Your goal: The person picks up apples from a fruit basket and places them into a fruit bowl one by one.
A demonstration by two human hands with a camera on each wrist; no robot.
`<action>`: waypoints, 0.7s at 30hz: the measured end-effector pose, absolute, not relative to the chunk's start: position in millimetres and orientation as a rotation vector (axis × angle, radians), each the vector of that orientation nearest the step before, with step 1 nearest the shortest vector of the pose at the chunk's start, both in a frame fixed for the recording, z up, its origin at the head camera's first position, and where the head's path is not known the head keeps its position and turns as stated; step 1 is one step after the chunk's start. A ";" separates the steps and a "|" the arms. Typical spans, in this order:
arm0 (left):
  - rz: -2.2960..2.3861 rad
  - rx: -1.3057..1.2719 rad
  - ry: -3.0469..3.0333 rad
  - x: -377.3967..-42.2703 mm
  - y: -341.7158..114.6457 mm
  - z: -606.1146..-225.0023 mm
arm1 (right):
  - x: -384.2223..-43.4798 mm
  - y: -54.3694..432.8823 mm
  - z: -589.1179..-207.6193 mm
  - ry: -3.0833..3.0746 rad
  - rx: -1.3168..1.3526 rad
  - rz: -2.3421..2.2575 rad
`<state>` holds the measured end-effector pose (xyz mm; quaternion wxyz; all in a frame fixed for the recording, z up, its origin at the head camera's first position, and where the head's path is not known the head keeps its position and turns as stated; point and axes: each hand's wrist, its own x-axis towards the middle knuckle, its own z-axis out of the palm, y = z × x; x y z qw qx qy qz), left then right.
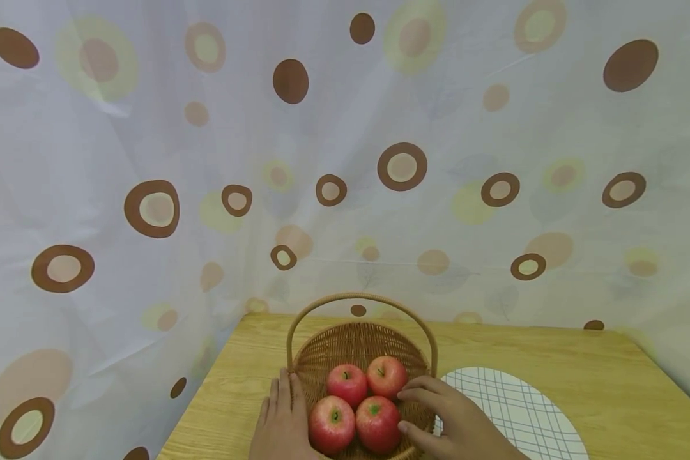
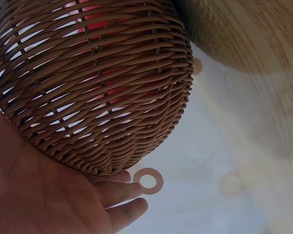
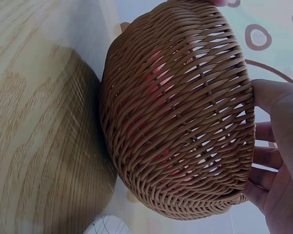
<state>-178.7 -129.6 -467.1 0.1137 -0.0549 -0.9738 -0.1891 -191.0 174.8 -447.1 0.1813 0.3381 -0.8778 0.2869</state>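
A brown wicker basket (image 1: pixel 359 338) with a tall arched handle stands on the table and holds several red apples (image 1: pixel 331 424). Along the basket's left side rests my left hand (image 1: pixel 283 418), its fingers extended. From the left wrist view, that hand (image 2: pixel 88 195) lies against the woven wall (image 2: pixel 112 97). My right hand (image 1: pixel 451 412) reaches over the right rim, fingers loosely bent, with fingertips beside the apples; whether they touch is unclear. In the right wrist view, the rim of the basket (image 3: pixel 180 112) partly hides the fingers of this hand (image 3: pixel 283 141).
A round white plate or mat with blue crossing lines (image 1: pixel 523 409) lies on the wooden table (image 1: pixel 253 358), right of the basket and partly behind my right hand. Behind and to the left hangs a white curtain (image 1: pixel 333 128) with brown and yellow circles.
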 end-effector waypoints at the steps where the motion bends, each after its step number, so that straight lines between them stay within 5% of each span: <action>1: -0.558 -0.148 -2.862 -178.3 -128.9 -466.8 | -191.3 174.7 -447.6 -2.485 0.947 0.804; 21: -0.508 -0.048 -2.790 -173.9 -119.2 -476.2 | -191.2 173.5 -446.4 -2.502 0.969 0.737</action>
